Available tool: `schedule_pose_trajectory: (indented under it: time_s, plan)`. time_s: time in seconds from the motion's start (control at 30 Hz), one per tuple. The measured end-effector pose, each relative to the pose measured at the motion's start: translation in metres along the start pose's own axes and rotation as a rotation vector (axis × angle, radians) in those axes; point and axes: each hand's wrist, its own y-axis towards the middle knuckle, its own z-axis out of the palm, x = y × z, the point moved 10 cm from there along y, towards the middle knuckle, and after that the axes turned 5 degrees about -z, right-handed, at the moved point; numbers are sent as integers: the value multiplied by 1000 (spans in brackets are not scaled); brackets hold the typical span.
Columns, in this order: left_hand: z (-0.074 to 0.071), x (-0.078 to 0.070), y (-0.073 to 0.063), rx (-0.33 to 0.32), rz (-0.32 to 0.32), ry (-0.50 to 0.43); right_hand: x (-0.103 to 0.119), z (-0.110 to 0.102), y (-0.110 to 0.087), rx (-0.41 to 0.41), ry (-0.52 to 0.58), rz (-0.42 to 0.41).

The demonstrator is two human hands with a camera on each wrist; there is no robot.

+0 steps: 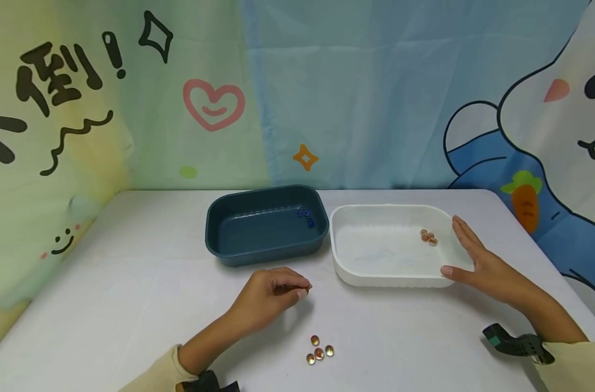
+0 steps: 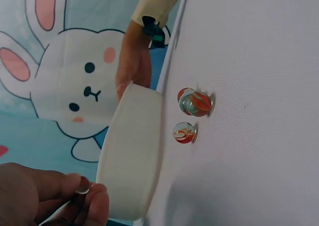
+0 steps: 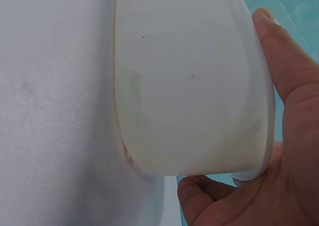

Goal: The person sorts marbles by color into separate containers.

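My left hand [image 1: 268, 296] hovers over the table in front of the blue tray, thumb and fingertips pinched together. A small glassy glint shows between them in the left wrist view; it looks like a marble [image 2: 83, 191], mostly hidden by the fingers. My right hand [image 1: 484, 267] holds the right end of the white tray [image 1: 395, 282], with the thumb on its rim and fingers round the end wall. Several orange-and-clear glass marbles [image 1: 430, 238] lie inside that tray at its right. More such marbles [image 1: 319, 354] sit on the table nearer me, below the left hand.
A dark blue tray [image 1: 258, 255] stands left of the white one, with several blue marbles [image 1: 310, 222] at its right end. White cloth covers the table [image 1: 131, 294]. A printed curtain [image 1: 351, 98] hangs behind and along the sides.
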Motion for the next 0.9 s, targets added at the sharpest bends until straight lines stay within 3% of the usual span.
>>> schedule_pose_trajectory:
  time_s: [0.37, 0.73, 0.9]
  plan:
    - [-2, -7, 13, -69, 37, 59, 1, 0, 0, 0, 5, 0]
    - [7, -9, 28, -81, 57, 5, 2, -2, 0, -4, 16, -12]
    - [7, -16, 39, -116, 64, -42, 1, -2, -1, -4, 23, -8]
